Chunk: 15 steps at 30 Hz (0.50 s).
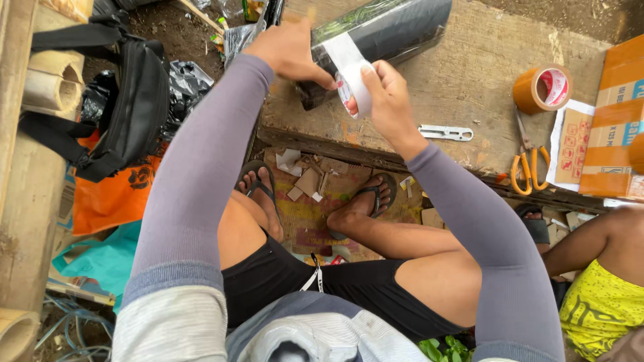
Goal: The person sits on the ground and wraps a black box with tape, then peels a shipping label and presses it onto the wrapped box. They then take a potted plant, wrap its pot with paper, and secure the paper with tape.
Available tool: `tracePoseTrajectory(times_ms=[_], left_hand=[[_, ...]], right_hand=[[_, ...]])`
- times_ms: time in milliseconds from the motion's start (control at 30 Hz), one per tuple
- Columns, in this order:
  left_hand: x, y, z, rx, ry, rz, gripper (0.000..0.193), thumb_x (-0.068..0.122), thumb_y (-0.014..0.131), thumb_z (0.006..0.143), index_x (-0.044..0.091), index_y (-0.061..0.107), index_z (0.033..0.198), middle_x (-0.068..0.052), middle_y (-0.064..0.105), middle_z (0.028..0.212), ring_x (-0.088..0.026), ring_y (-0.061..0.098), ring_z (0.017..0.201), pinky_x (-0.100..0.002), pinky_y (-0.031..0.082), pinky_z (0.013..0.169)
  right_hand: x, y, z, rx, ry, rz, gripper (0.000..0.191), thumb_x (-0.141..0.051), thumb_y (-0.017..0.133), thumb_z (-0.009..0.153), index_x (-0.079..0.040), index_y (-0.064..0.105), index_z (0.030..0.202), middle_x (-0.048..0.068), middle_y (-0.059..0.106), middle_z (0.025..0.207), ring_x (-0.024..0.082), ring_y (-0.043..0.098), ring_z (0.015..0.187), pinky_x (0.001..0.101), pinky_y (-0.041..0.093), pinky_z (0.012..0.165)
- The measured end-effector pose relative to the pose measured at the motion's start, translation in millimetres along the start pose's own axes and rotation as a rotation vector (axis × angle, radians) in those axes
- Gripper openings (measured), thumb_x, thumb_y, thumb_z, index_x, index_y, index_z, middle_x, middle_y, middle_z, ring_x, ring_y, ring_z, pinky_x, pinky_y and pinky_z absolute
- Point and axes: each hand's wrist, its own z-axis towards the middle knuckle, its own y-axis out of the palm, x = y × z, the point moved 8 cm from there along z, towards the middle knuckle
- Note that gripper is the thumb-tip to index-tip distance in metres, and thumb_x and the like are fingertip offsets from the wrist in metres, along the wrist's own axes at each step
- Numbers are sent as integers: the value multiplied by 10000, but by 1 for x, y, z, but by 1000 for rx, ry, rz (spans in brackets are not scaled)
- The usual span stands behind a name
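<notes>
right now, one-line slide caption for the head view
Left hand steadies a black wrapped parcel while the right hand presses a white label on.

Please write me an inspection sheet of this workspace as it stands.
Surface: worn wooden board, dirty.
Job's things: black wrapped parcel with white label.
Clutter: brown tape roll, orange-handled scissors, metal cutter, cardboard box, cardboard scraps.
Grippers: left hand steadies the parcel; right hand pinches the label.
Cables: bluish wires on the ground.
Surroundings: black bag, another person seated.
</notes>
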Motion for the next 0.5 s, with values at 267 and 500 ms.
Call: tracePoseTrajectory(times_ms=[267, 500], left_hand=[[-3, -30, -13, 188, 154, -57, 1100, 645, 893, 737, -34, 457, 1486, -279, 574, 1410, -420, 565, 1306, -454, 457, 1082], [39, -18, -38, 687, 56, 492, 1322, 681, 934, 368, -58, 437, 1343, -213, 540, 1273, -422, 538, 1195, -534, 499, 915]], right_hand=[[-18, 25, 25, -140, -319, 121, 151, -105, 528, 1104, -8, 509, 1218, 77, 675, 1012, 116, 666, 807, 288, 577, 724], [-4, 26, 109, 11, -355, -34, 291, -178, 565, 1125, 38, 687, 973, 105, 732, 838, 143, 702, 691, 288, 572, 642]])
